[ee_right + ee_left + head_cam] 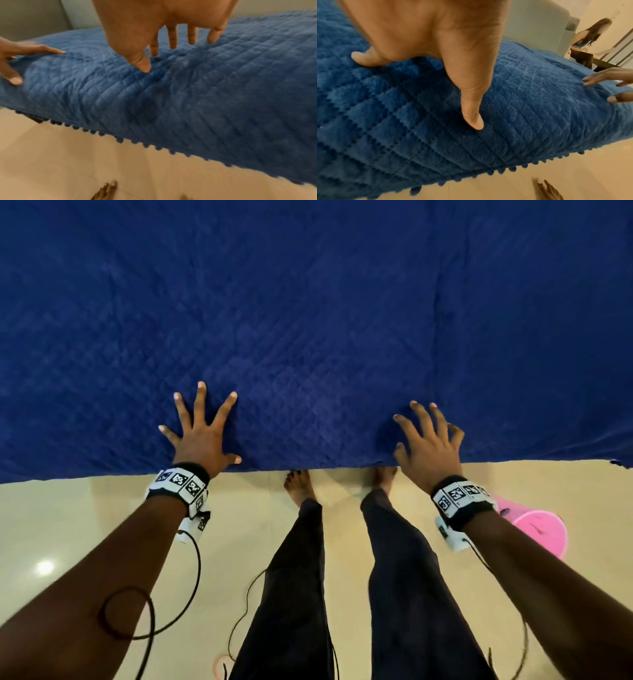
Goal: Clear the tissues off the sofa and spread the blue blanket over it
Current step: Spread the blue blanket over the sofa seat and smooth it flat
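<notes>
Blanket (308, 320) was already draped over the sofa, left hand (202, 436) splayed wide and flat on it, right hand (428, 446) spread just above it holding nothing, so probably final smoothing, next move just sweeping creases outward from both palms
</notes>
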